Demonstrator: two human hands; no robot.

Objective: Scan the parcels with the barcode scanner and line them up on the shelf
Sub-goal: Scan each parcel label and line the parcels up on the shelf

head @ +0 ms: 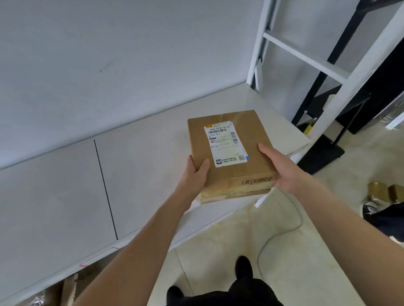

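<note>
one parcel [230,151], one shelf [139,159], two hands, two small gold boxes [388,192].

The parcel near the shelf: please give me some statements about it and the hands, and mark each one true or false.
1. Both hands hold the parcel, the left hand on its left side and the right hand on its right side. True.
2. The white shipping label faces up. True.
3. The right hand holds a barcode scanner. False: its fingers are on the parcel, and no scanner is in view.
4. Other parcels already stand in a row on the shelf. False: no other parcel is seen on it.
5. The parcel is a white plastic bag. False: it is a brown cardboard box.
</note>
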